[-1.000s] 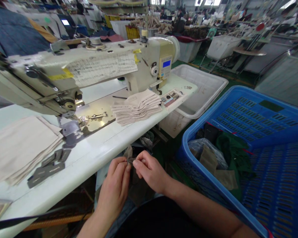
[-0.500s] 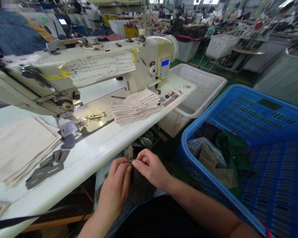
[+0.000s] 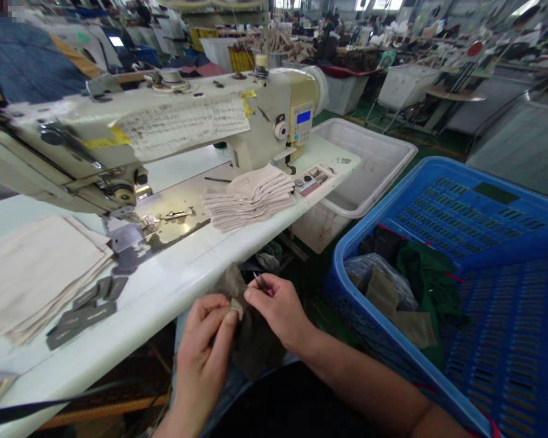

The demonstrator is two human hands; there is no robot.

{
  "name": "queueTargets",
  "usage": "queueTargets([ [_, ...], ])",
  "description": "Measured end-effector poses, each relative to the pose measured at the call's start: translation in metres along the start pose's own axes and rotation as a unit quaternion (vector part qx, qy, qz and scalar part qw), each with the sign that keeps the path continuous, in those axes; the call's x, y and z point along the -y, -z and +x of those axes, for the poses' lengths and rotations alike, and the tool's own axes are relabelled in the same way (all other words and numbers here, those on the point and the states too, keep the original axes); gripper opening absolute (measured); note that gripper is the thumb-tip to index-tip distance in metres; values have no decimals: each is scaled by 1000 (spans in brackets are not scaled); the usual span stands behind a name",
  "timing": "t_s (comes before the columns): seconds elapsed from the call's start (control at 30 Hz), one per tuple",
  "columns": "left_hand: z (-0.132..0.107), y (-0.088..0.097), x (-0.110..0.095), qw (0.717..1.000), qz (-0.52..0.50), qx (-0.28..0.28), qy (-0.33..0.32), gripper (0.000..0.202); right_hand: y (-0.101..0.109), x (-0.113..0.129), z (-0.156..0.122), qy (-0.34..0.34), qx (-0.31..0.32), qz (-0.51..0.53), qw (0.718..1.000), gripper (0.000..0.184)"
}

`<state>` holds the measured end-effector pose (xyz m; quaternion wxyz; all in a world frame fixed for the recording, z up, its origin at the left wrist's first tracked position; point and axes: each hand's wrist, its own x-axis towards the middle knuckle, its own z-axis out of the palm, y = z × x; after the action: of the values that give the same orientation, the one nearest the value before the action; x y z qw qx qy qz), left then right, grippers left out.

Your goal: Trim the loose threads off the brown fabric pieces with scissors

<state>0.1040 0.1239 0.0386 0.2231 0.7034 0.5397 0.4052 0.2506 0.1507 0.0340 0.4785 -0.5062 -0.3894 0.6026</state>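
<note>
My left hand (image 3: 205,340) and my right hand (image 3: 278,310) are both closed in a pinch on a dark olive piece of fabric (image 3: 251,340) held just below the front edge of the white sewing table (image 3: 201,267). A small metal tool (image 3: 260,281), thin and pointed, pokes out of my right hand's fingers. The fabric hangs down between the hands over my lap. Above them stands the cream sewing machine (image 3: 173,121), with a stack of beige fabric pieces (image 3: 251,198) beside its column.
A second pile of beige fabric (image 3: 36,267) and dark grey patches (image 3: 86,304) lie at the table's left. A blue plastic basket (image 3: 475,243) with green and dark cloth stands at my right. Behind it stands a white tub (image 3: 374,158). Other workstations fill the background.
The hands have spread slightly apart and more of the dark fabric is pulled up between them. The metal tool now shows in my right hand.
</note>
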Motion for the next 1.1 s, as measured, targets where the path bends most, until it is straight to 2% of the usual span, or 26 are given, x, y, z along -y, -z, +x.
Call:
queueTargets([
  [0.07, -2, -2, -2, 996, -49, -1, 72, 31, 1, -1, 1, -45, 4, 50, 998, 16],
  [0.1, -1, -3, -1, 993, -70, 12, 97, 36, 2, -2, 1, -31, 7, 39, 999, 17],
  [0.17, 2, -1, 1, 983, -106, 56, 141, 39, 7, -5, 0, 47, 25, -41, 998, 16],
  [0.23, 9, 2, 4, 971, -129, 108, 171, 35, 12, -9, -1, 126, 50, -141, 981, 13],
  [0.3, 15, 5, 6, 971, -116, 132, 164, 32, 14, -12, -3, 151, 59, -193, 968, 10],
  [0.43, 20, 3, 4, 993, -6, 94, 74, 24, 10, -12, -2, 72, 53, -172, 981, 14],
  [0.5, 18, 1, 3, 993, -1, 98, 60, 22, 8, -10, 0, 56, 42, -160, 985, 14],
  [0.53, 17, 1, 2, 992, -20, 106, 70, 23, 7, -9, 0, 60, 37, -145, 987, 14],
  [0.6, 14, 1, 2, 981, -92, 106, 133, 27, 7, -6, 0, 54, 29, -69, 996, 18],
  [0.7, 9, 2, 2, 947, -200, 73, 241, 30, 8, -3, 1, -37, 27, 95, 994, 34],
  [0.77, 7, 1, 2, 944, -216, 49, 245, 32, 9, -4, 3, -95, 46, 152, 983, 41],
  [0.83, 5, -1, 1, 956, -200, 42, 209, 33, 11, -7, 7, -111, 69, 135, 982, 39],
  [0.93, 5, -3, 1, 958, -203, 60, 193, 32, 13, -15, 12, -64, 70, 40, 995, 28],
  [1.0, 7, -4, 4, 953, -213, 65, 204, 31, 14, -19, 11, -7, 36, -20, 999, 21],
  [1.1, 11, -3, 11, 967, -175, 52, 180, 30, 15, -17, 2, 73, -21, -101, 992, 21],
])
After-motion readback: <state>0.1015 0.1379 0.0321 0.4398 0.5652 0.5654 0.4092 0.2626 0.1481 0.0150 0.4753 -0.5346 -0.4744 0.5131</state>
